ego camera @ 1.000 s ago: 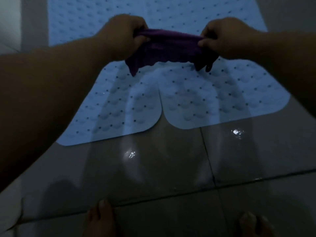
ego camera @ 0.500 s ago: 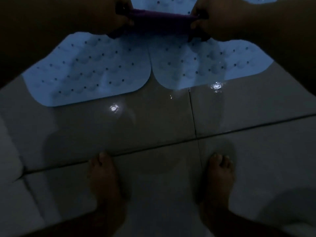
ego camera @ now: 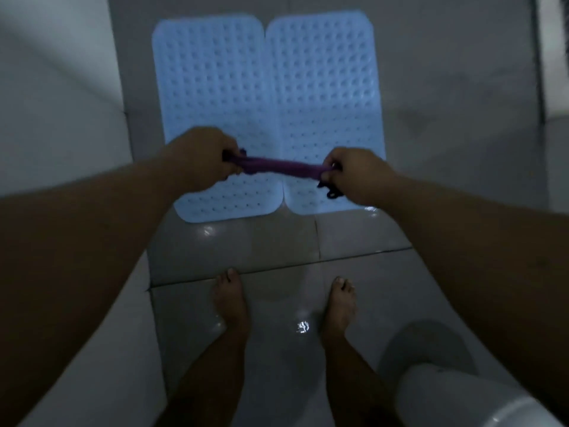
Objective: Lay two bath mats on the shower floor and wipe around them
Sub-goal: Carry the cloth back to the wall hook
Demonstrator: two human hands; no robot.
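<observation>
Two light blue dimpled bath mats lie side by side on the grey tiled floor, the left mat (ego camera: 212, 87) touching the right mat (ego camera: 323, 87) along their long edges. A purple cloth (ego camera: 283, 167) is stretched into a tight twisted rope above the near ends of the mats. My left hand (ego camera: 200, 158) grips its left end and my right hand (ego camera: 357, 177) grips its right end, where a dark tail of cloth hangs down.
My bare feet (ego camera: 231, 300) stand on wet, shiny floor tiles (ego camera: 277, 248) in front of the mats. A white wall (ego camera: 55, 103) runs along the left. A white rounded fixture (ego camera: 455, 396) sits at the bottom right. The room is dim.
The cloth, hanging loosely between my hands a second ago, is now pulled and twisted into a thin rope. The view has risen, so both whole mats and my feet show.
</observation>
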